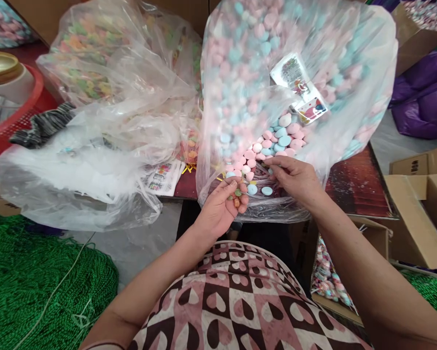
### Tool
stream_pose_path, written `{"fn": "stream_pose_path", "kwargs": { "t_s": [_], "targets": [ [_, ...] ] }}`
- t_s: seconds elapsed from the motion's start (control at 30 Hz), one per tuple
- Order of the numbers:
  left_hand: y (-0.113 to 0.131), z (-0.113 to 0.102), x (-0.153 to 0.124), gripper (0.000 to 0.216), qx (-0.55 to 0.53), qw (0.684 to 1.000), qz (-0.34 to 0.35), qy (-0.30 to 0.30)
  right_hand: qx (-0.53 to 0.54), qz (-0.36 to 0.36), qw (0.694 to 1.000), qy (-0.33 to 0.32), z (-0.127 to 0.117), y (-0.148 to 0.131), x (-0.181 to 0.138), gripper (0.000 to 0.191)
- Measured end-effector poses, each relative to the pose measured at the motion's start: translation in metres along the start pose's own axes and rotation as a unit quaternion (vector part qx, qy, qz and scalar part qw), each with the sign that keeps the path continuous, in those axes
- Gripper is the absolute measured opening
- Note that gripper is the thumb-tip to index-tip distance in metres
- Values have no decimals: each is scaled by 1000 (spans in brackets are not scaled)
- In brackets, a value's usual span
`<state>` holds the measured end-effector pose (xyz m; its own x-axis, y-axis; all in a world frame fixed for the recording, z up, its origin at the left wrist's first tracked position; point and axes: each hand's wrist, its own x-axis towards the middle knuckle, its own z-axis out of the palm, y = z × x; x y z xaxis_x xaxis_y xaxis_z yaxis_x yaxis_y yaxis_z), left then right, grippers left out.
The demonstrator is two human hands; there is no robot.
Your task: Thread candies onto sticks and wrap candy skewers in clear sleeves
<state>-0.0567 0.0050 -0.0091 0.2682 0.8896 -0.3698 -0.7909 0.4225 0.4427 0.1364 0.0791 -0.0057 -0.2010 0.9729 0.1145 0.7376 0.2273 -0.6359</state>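
My left hand (222,206) is palm up with curled fingers around a few small green and orange gummy candies (237,194). Pink, blue and white drop-shaped candies (265,143) spill from the mouth of a large clear plastic bag (236,73). At the near edge of that pile is my right hand (293,175), thumb and fingers pinched together. What lies between its fingertips, if anything, I cannot make out. Two loose blue candies (266,191) rest on the plastic between my hands. Printed packets (300,87) lie on top of the bag.
Left of the pastel candies, another clear bag (94,63) holds orange and green gummies. More printed packets (164,177) lie at the table edge. A red basket (39,92) stands far left. Green cord (50,272) is heaped below; cardboard boxes (419,199) stand right.
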Motion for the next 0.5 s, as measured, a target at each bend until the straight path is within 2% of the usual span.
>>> {"fn": "stream_pose_path", "kwargs": {
  "t_s": [0.13,0.3,0.5],
  "targets": [
    [0,1,0,15,1,1000,-1,5,-108,-76,991,-21,6,-3,-6,31],
    [0,0,-1,15,0,1000,-2,8,-253,-57,965,-50,8,-20,-8,34],
    [0,0,-1,17,-3,1000,-1,10,-337,-51,936,-84,-8,-25,-8,34]
  ]
}}
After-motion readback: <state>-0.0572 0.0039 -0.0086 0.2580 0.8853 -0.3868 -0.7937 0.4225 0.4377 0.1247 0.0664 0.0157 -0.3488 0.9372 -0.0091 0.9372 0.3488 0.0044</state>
